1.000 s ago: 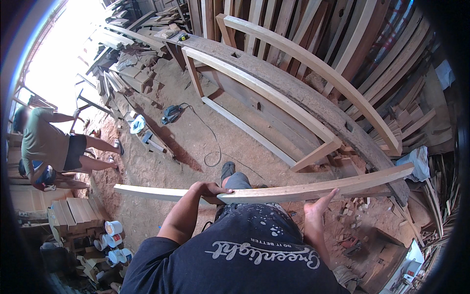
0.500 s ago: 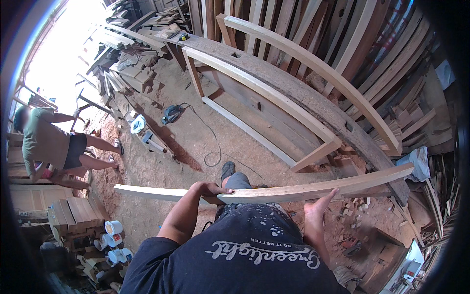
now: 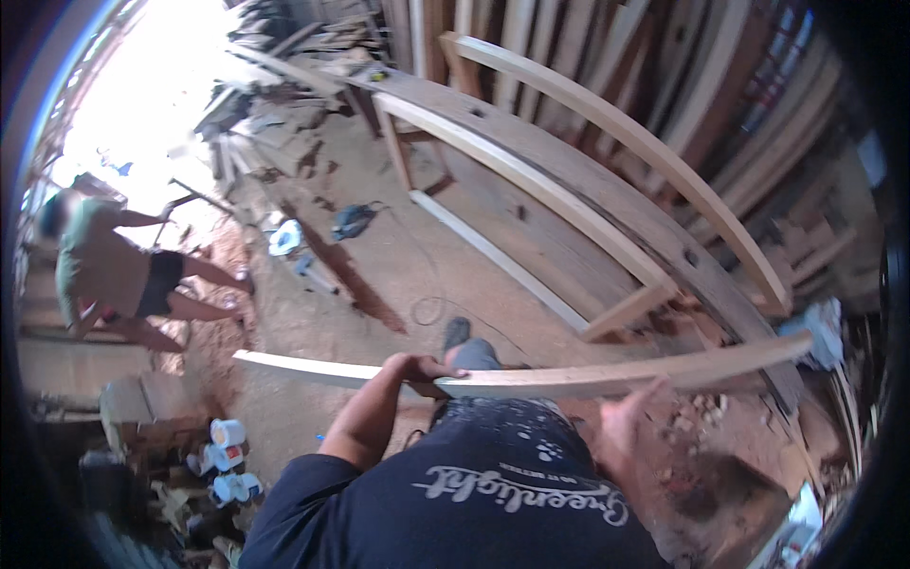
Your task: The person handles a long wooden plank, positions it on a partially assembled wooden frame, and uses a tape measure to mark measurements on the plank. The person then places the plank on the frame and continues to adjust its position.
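Note:
A long pale wooden beam (image 3: 531,382) lies crosswise in front of my waist, reaching from the left of the view to the wood pile on the right. My left hand (image 3: 424,368) is wrapped over it left of the middle, thumb on the near side. My right hand (image 3: 626,410) is at the beam's near edge, blurred, with its fingers stretched toward the wood. Whether it touches the beam I cannot tell. Beyond the beam, a rectangular frame of pale timber (image 3: 502,248) leans against a thick dark plank bench (image 3: 569,175).
A curved-looking pale beam (image 3: 626,119) rests on the bench, with boards upright behind. A corded power tool (image 3: 353,221) lies on the dirt floor. White buckets (image 3: 227,433) stand lower left. Another person (image 3: 118,261) bends at the far left. Wood scraps lie around.
The whole view has shifted slightly, so the scene sits further right. My left hand keeps its hold on the beam. My right hand stays by the near edge, now more blurred.

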`<act>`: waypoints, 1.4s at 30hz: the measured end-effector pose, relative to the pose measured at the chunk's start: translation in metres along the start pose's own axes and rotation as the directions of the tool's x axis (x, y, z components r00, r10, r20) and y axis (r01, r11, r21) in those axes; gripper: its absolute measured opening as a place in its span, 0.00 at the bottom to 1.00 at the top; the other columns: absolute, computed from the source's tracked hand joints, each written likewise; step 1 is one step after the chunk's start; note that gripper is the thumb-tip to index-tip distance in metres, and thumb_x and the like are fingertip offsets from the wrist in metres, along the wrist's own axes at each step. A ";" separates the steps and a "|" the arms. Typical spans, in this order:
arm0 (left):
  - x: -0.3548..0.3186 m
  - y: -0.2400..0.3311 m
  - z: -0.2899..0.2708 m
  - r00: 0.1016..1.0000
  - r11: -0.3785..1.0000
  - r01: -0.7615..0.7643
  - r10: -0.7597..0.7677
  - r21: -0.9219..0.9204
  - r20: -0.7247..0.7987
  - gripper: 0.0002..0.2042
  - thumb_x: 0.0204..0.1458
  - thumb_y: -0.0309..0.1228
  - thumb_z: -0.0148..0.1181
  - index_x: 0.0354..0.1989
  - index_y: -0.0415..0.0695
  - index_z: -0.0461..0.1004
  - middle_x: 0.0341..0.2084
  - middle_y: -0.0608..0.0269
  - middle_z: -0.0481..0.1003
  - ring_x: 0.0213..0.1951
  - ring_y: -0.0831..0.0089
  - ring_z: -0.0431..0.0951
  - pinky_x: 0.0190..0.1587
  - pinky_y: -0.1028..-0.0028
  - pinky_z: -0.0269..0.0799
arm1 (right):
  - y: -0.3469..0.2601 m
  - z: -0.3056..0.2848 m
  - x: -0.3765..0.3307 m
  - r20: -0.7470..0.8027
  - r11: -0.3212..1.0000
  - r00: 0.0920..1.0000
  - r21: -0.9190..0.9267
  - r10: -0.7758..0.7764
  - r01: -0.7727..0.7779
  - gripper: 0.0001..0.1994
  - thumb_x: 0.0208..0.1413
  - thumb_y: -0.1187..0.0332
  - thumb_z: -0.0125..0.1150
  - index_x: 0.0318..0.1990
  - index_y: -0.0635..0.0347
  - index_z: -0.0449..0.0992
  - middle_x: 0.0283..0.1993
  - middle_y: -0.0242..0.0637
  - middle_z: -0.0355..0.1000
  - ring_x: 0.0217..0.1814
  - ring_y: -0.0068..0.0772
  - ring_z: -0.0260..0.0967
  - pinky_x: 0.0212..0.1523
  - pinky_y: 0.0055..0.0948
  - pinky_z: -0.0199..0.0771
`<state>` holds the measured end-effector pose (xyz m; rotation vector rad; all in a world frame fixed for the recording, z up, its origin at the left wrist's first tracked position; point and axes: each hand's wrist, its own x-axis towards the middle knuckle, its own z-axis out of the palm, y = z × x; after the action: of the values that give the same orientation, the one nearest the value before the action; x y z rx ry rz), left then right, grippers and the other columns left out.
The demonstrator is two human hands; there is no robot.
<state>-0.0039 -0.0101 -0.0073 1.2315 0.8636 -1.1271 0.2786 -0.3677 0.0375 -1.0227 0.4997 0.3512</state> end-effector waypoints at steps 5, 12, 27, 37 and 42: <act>-0.006 -0.001 0.002 0.996 0.995 -0.087 0.086 0.049 0.024 0.50 0.40 0.77 0.64 0.57 0.41 0.81 0.48 0.56 0.82 0.48 0.63 0.82 0.53 0.67 0.76 | 0.003 -0.002 0.000 0.005 0.998 1.000 0.068 0.019 -0.019 0.48 0.64 0.28 0.46 0.80 0.51 0.45 0.82 0.46 0.43 0.82 0.50 0.43 0.80 0.57 0.43; -0.011 -0.005 0.000 0.995 0.995 -0.094 0.095 -0.036 0.034 0.56 0.38 0.76 0.68 0.59 0.31 0.76 0.56 0.47 0.78 0.56 0.60 0.79 0.59 0.67 0.73 | -0.013 0.033 -0.033 -0.235 1.000 0.972 -0.026 -0.017 0.011 0.49 0.63 0.28 0.46 0.80 0.54 0.47 0.83 0.47 0.42 0.83 0.52 0.42 0.80 0.58 0.41; -0.040 0.020 0.004 0.999 0.957 0.006 0.005 0.289 -0.037 0.65 0.30 0.86 0.58 0.76 0.54 0.60 0.70 0.51 0.66 0.70 0.54 0.64 0.69 0.54 0.58 | -0.016 0.017 -0.031 -0.288 0.997 0.957 -0.076 -0.026 0.005 0.47 0.65 0.29 0.41 0.81 0.49 0.40 0.83 0.47 0.39 0.84 0.53 0.37 0.81 0.59 0.36; -0.042 0.013 0.009 0.991 0.969 -0.063 0.090 0.238 -0.103 0.61 0.32 0.84 0.60 0.69 0.46 0.69 0.64 0.48 0.71 0.65 0.53 0.70 0.65 0.56 0.64 | -0.020 0.033 -0.041 -0.224 1.000 0.974 -0.021 -0.017 0.013 0.46 0.66 0.29 0.40 0.81 0.49 0.41 0.83 0.49 0.39 0.84 0.54 0.38 0.80 0.59 0.39; -0.037 0.008 0.004 0.992 0.973 -0.030 0.057 0.231 -0.110 0.60 0.33 0.83 0.61 0.67 0.45 0.70 0.62 0.48 0.73 0.63 0.54 0.71 0.64 0.58 0.65 | -0.023 0.044 -0.050 -0.273 0.992 0.958 -0.117 -0.085 0.055 0.46 0.67 0.30 0.40 0.81 0.49 0.39 0.82 0.51 0.41 0.84 0.55 0.39 0.81 0.58 0.40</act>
<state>-0.0054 -0.0076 0.0303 1.5115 0.8047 -1.1521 0.2586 -0.3429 0.1003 -1.2002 0.7008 0.1728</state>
